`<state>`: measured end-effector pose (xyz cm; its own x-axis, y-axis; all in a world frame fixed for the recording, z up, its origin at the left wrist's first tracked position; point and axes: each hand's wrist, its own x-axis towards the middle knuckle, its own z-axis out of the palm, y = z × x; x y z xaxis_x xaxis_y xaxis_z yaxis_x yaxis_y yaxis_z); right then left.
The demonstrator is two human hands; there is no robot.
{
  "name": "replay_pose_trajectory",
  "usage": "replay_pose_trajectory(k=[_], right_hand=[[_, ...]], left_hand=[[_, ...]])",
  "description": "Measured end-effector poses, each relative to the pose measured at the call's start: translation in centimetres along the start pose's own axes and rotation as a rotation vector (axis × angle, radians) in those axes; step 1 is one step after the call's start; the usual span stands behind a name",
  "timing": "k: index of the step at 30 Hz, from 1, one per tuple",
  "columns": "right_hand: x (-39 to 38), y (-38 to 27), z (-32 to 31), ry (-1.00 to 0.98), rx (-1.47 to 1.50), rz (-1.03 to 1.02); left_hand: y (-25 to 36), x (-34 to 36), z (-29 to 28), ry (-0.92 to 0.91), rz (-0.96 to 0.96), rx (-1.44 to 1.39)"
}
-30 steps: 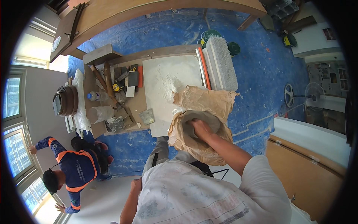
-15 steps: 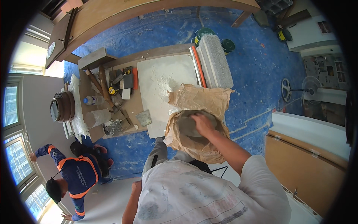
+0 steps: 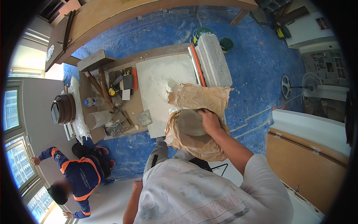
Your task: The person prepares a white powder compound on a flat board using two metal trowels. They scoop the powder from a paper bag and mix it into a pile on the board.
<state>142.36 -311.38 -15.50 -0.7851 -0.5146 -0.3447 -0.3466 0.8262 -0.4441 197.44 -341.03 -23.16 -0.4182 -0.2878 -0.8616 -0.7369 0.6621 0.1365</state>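
A crumpled brown paper bag (image 3: 197, 96) stands with its top torn wide. Inside it lies a smooth grey-beige mass, like powder (image 3: 191, 123). My right hand (image 3: 209, 121) reaches into the bag at its far right inner side. Its fingers are curled, with the tips against the edge of the powder; what they hold, if anything, is hidden. Down at my side, by my shirt, is my left hand (image 3: 137, 184), its fingers mostly out of sight. Beyond the bag is a pale board (image 3: 149, 78) strewn with white crumbs.
A worktable carries a tape measure (image 3: 111, 91), a plastic bottle (image 3: 93, 101), wooden-handled tools and a square plate (image 3: 144, 118). Long rough grey blocks (image 3: 213, 59) lie right of the board. Buckets (image 3: 226, 44) and a fan (image 3: 311, 86) stand beyond. Another person (image 3: 80, 175) is at the window, lower left.
My right hand has moved from the middle of the powder to the bag's far right inner side. The other person's head and lower arm have shifted slightly.
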Motion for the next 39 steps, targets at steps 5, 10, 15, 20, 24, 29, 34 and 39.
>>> replay_pose_trajectory(k=[5,10,15,20,24,29,34,39], right_hand=[[-0.7,0.6,1.9,0.003,-0.053,0.039],[-0.3,-0.9,0.6,0.065,0.02,0.032],[-0.4,0.7,1.7,0.066,-0.019,0.172],[-1.3,-0.7,3.4,0.074,0.09,0.139],[-0.8,1.0,2.0,0.176,0.095,0.157],[-1.2,1.3,3.6,0.132,0.057,0.227],[-1.8,0.6,4.7,0.175,0.224,0.154],[0.1,2.6,3.9,0.264,0.314,0.118]], left_hand=[[0.9,-0.1,-0.9,0.04,0.017,-0.038],[0.3,0.1,-0.6,0.048,0.106,0.131],[-0.8,0.3,0.7,0.029,0.072,0.157],[0.3,0.1,-0.4,-0.02,0.131,0.199],[0.2,-0.3,-0.4,0.051,0.055,0.107],[-0.4,0.8,0.9,0.028,0.055,0.166],[0.3,1.2,-0.1,-0.003,0.118,0.174],[0.6,0.2,-0.1,0.08,0.091,0.149]])
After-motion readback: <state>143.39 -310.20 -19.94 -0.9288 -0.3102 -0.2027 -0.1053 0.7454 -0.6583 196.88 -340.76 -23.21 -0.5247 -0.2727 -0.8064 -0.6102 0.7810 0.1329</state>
